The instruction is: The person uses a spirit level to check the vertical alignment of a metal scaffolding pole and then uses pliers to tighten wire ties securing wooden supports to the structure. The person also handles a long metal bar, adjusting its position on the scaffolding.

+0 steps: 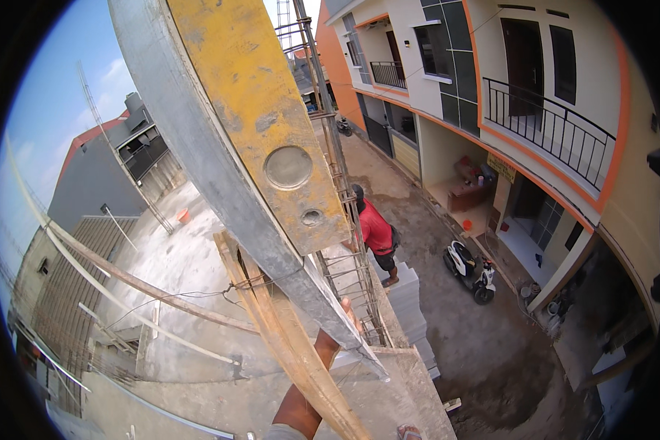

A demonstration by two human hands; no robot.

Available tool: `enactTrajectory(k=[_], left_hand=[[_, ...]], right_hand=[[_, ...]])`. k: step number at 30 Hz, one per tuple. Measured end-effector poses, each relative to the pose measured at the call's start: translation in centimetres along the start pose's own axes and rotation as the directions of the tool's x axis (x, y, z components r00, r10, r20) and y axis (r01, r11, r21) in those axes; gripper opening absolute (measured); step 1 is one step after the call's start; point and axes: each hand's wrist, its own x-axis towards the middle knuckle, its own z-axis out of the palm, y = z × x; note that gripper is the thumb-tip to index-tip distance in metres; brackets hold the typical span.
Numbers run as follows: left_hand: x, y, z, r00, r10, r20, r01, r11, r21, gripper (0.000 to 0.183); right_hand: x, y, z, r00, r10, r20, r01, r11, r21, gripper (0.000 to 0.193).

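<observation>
A scuffed yellow spirit level (253,110) with a round recess and a smaller hole lies along a long grey metal straightedge (220,154), both slanting down across the middle, very close to me. My left forearm rises from the lower edge and passes behind a wooden board (293,352). Fingers of my left hand (350,317) show at the straightedge's right side, curled around it; its palm is hidden. My right hand is out of view. A thin wire (253,284) loops around the board and runs across to the straightedge. Beside them stands a rebar column cage (337,169).
A person in a red shirt (378,227) stands on stacked pale blocks (407,301) beyond the cage. A wall edge drops to the lane (455,330), where a white scooter (469,271) is parked. Bent poles (147,286) cross the left; an orange bucket (183,216) sits on the slab.
</observation>
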Motion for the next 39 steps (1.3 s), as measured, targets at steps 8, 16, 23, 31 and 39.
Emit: enactTrajectory(k=[8, 16, 23, 31, 39], left_hand=[[-0.5, -0.9, -0.8, 0.978, 0.125, 0.167, -0.08, 0.964, -0.254, 0.052], [-3.0, 0.6, 0.2, 0.974, 0.215, 0.067, -0.208, 0.973, -0.1, 0.053], [-5.4, 0.4, 0.4, 0.952, 0.302, -0.046, -0.3, 0.953, 0.046, 0.092], [-7.1, 0.7, 0.2, 0.905, 0.422, 0.058, -0.377, 0.731, 0.569, 0.109], [-7.2, 2.1, 1.1, 0.938, 0.345, -0.03, -0.263, 0.765, 0.588, 0.085]], right_hand=[[-3.3, 5.6, -1.3, 0.994, -0.056, -0.089, 0.054, 0.998, -0.032, 0.028], [-0.2, 5.1, -3.2, 0.98, -0.175, -0.092, 0.172, 0.984, -0.039, 0.041], [-1.8, 0.0, -3.0, 0.936, -0.332, -0.116, 0.263, 0.88, -0.396, 0.048], [-4.9, -5.2, -1.9, 0.989, -0.114, -0.093, 0.09, 0.968, -0.232, 0.054], [-4.0, -4.4, -1.1, 0.944, -0.291, -0.154, 0.195, 0.872, -0.449, 0.052]])
